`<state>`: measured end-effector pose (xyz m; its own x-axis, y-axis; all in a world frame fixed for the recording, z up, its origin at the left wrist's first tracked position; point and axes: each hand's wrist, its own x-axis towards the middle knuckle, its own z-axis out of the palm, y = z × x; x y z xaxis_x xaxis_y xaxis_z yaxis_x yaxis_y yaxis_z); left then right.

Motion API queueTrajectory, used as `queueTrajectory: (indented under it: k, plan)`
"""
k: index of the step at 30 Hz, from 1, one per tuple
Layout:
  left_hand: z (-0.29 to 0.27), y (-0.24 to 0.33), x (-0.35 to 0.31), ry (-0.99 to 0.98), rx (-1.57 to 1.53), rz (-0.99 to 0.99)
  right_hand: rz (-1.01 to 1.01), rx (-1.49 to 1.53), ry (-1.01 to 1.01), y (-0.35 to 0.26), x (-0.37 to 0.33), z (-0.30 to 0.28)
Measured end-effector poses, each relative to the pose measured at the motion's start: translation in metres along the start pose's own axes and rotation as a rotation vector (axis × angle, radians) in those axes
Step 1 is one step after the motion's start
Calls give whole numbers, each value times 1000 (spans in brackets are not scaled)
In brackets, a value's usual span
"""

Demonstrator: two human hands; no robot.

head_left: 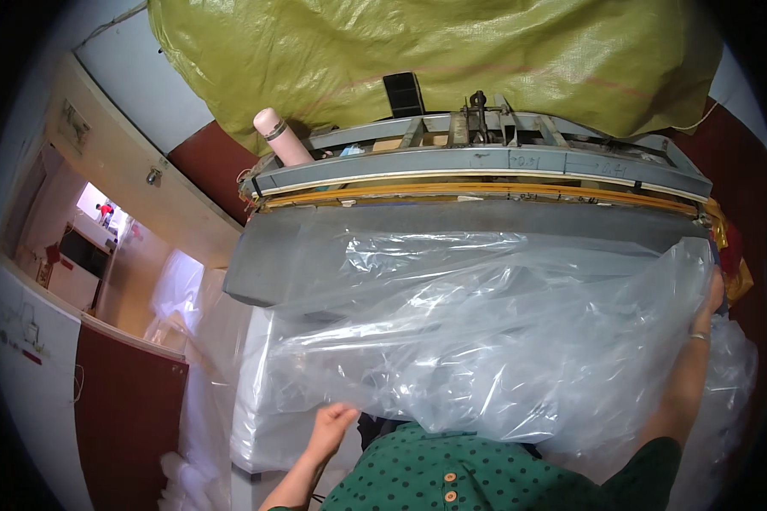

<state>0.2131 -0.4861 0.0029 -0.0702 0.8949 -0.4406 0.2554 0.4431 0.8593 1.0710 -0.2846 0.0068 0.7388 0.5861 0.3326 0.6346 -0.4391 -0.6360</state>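
Note:
A wide sheet of clear plastic film (477, 341) lies crumpled and shiny across the grey bed of a long machine (264, 247), its near side hanging down toward my body. At the film's near left edge, my left hand (334, 419) is closed in a pinch on it. Far to the right, my right hand (714, 294) grips the film's right edge, the arm stretched out. Part of that hand is hidden behind the film, and a bracelet circles the wrist.
Behind the bed runs the machine's grey metal frame (418, 159) with orange strips. A pink bottle (283, 136) and a black phone-like slab (403, 94) stand there, before a large yellow-green woven sheet (435, 51). To the left is an open doorway (119, 247); more film hangs at both sides.

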Motion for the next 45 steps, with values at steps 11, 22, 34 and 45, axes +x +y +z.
queueTrajectory:
  k: [11, 22, 34, 45]
  plan:
    - [-192, 190, 62, 1099, -162, 699, -30, 151, 68, -26, -23, -16]
    - [-83, 318, 150, 653, 904, 1348, -21, 51, 92, -16, -23, -24]
    - [-71, 202, 186, 339, 998, 1022, 19, 31, 92, 11, -19, -33]
    - [-92, 219, 295, 438, 469, 765, 25, 24, 83, 17, -11, -34]
